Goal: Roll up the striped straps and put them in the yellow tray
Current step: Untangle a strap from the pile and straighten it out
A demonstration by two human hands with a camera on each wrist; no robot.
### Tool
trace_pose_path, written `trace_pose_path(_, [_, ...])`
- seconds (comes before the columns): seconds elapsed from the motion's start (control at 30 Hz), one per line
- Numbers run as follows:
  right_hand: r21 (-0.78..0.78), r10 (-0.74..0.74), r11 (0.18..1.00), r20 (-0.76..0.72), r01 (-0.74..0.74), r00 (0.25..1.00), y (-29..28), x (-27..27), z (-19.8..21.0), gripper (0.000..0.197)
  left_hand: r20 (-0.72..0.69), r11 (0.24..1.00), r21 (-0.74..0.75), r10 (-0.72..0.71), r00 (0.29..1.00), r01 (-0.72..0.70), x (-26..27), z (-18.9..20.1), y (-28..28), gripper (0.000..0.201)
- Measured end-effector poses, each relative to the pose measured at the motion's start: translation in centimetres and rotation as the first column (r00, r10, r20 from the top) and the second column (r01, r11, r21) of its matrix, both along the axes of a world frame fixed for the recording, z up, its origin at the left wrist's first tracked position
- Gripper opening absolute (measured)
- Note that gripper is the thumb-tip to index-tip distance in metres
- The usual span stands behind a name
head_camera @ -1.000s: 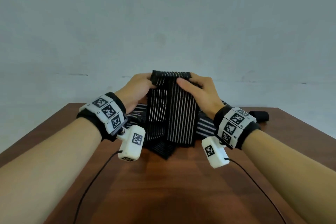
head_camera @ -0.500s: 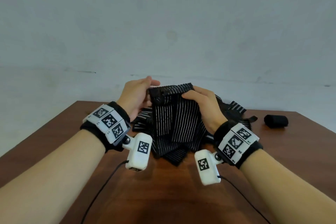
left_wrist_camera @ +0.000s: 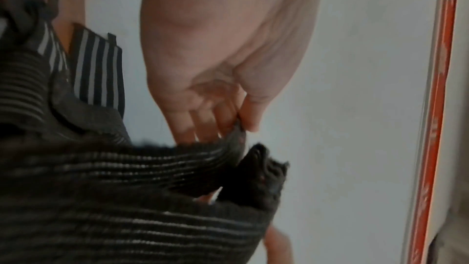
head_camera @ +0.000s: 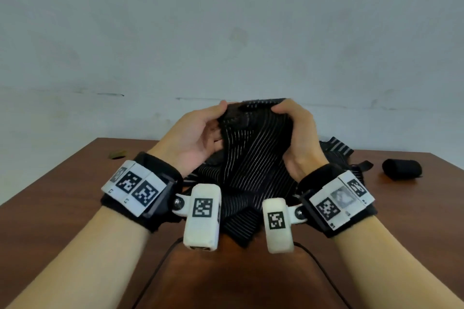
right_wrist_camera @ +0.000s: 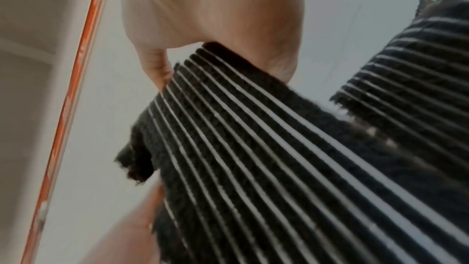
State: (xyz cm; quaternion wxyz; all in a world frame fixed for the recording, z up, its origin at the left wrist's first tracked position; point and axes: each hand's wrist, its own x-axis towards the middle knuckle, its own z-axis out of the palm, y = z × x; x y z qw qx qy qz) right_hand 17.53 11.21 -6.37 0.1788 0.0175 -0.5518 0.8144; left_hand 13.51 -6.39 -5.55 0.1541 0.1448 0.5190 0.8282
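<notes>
From the head camera, both hands are raised above a brown table (head_camera: pixel 75 208), side by side, each pinching an upper corner of one black strap (head_camera: pixel 253 158) with thin white stripes. The left hand (head_camera: pixel 198 135) grips its left corner, the right hand (head_camera: pixel 298 138) its right corner. The strap's long axis hangs down from the hands towards the person, its lower end trailing onto a pile (head_camera: pixel 336 150) of more straps beneath. A rolled black bundle (head_camera: pixel 401 169) lies well apart on the right. No yellow tray is in view. The left wrist camera shows the other hand's fingers (left_wrist_camera: pixel 223 115) and thumb nipping the strap's edge. The right wrist camera shows the stripes running away from its thumb (right_wrist_camera: pixel 154 67). Both hands are equally near the top end, where a roll would likely begin.
</notes>
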Motion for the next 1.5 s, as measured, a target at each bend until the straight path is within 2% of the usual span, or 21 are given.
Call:
trace_pose_path(0.03, [-0.021, -0.003, 1.000, 0.004, 0.003, 1.000, 0.5, -0.2, 0.1, 0.037, 0.023, 1.000, 0.027, 0.015, 1.000, -0.016, -0.2, -0.1, 0.3, 0.024])
trace_pose_path(0.1, [-0.025, 0.001, 1.000, 0.015, -0.001, 1.000, 1.2, -0.6, 0.2, 0.037, 0.001, 0.996, -0.012, 0.091, 0.996, -0.091, -0.8, -0.7, 0.8, 0.024])
trace_pose_path(0.2, [0.065, -0.005, 0.998, 0.015, 0.004, 1.000, 1.9, -1.1, 0.7, 0.016, -0.040, 0.968, -0.082, 0.235, 0.971, -0.237, -2.2, -1.3, 1.4, 0.023])
trace_pose_path(0.23, [0.072, -0.030, 0.997, 0.010, 0.029, 1.000, 2.3, -1.1, 1.0, 0.015, -0.040, 0.956, -0.080, 0.281, 0.959, -0.283, -2.6, -1.2, 1.3, 0.024])
trace_pose_path(0.33, [-0.013, -0.091, 0.996, 0.002, 0.091, 0.996, 3.7, -0.9, 1.9, 0.026, -0.106, 0.897, -0.100, 0.421, 0.901, -0.431, -3.3, -0.7, 0.1, 0.024])
trace_pose_path(0.4, [0.012, -0.110, 0.994, 0.024, 0.110, 0.994, 4.0, -0.9, 1.9, 0.034, -0.218, 0.845, -0.115, 0.491, 0.843, -0.522, -3.7, -0.8, -0.4, 0.019])
trace_pose_path(0.47, [0.148, -0.097, 0.985, 0.048, 0.089, 0.994, 3.3, -0.9, 1.7, 0.028, -0.356, 0.811, -0.153, 0.487, 0.798, -0.564, -3.6, -0.9, -0.3, 0.014])
trace_pose_path(0.53, [0.296, -0.042, 0.955, 0.084, 0.016, 0.996, 2.1, -0.8, 1.2, 0.021, -0.502, 0.789, -0.222, 0.411, 0.761, -0.573, -3.4, -1.1, 0.1, 0.010])
trace_pose_path(0.63, [0.397, 0.024, 0.915, 0.139, -0.078, 0.990, 1.2, -0.7, 0.7, 0.021, -0.633, 0.763, -0.284, 0.306, 0.711, -0.580, -2.2, -1.1, 1.0, 0.015])
trace_pose_path(0.7, [0.438, 0.026, 0.894, 0.153, -0.091, 0.988, 1.1, -0.6, 0.7, 0.024, -0.625, 0.791, -0.310, 0.249, 0.740, -0.528, -1.5, -0.6, 1.4, 0.022])
trace_pose_path(0.8, [0.442, 0.019, 0.892, 0.178, -0.097, 0.984, 1.4, -0.3, 0.8, 0.027, -0.486, 0.872, -0.351, 0.143, 0.862, -0.342, -0.5, 0.1, 1.8, 0.035])
trace_pose_path(0.83, [0.432, 0.022, 0.896, 0.184, -0.101, 0.983, 1.6, -0.2, 0.9, 0.027, -0.466, 0.880, -0.360, 0.117, 0.877, -0.309, -0.3, 0.3, 1.8, 0.038])
trace_pose_path(0.9, [0.424, 0.039, 0.898, 0.182, -0.115, 0.982, 1.9, 0.0, 1.1, 0.029, -0.504, 0.876, -0.364, 0.101, 0.858, -0.317, -0.2, 0.3, 1.7, 0.022])
trace_pose_path(0.97, [0.464, 0.037, 0.878, 0.173, -0.114, 0.984, 2.2, 0.1, 1.1, 0.030, -0.523, 0.866, -0.345, 0.143, 0.840, -0.362, -0.3, 0.2, 1.5, 0.007])
trace_pose_path(1.17, [0.667, -0.032, 0.745, 0.074, -0.026, 0.997, 3.2, 0.4, 1.3, 0.016, -0.391, 0.863, -0.171, 0.384, 0.836, -0.476, -1.4, 0.0, 0.3, 0.009])
trace_pose_path(1.23, [0.729, 0.008, 0.681, 0.076, -0.061, 0.997, 3.6, 0.7, 1.8, 0.014, -0.362, 0.840, -0.115, 0.462, 0.810, -0.531, -1.7, 0.2, -0.5, 0.008])
trace_pose_path(1.33, [0.830, 0.189, 0.458, 0.259, -0.318, 0.947, 4.9, 1.9, 2.8, 0.030, -0.367, 0.836, -0.073, 0.485, 0.794, -0.544, -1.8, 0.7, -1.5, 0.010])
trace_pose_path(1.37, [0.831, 0.220, 0.417, 0.300, -0.368, 0.928, 5.2, 2.3, 3.0, 0.041, -0.377, 0.847, -0.078, 0.463, 0.802, -0.525, -1.6, 0.9, -1.7, 0.010])
trace_pose_path(1.4, [0.823, 0.217, 0.443, 0.286, -0.355, 0.933, 5.2, 2.4, 3.1, 0.053, -0.390, 0.861, -0.097, 0.428, 0.815, -0.499, -1.4, 1.1, -1.7, 0.010])
trace_pose_path(1.43, [0.815, 0.172, 0.508, 0.222, -0.280, 0.960, 5.0, 2.3, 3.1, 0.061, -0.402, 0.877, -0.125, 0.383, 0.832, -0.464, -1.2, 1.2, -1.5, 0.010])
trace_pose_path(1.5, [0.793, 0.039, 0.606, 0.051, -0.064, 0.998, 4.0, 1.6, 2.8, 0.067, -0.413, 0.907, -0.177, 0.284, 0.865, -0.382, -0.6, 1.2, -1.0, 0.012])
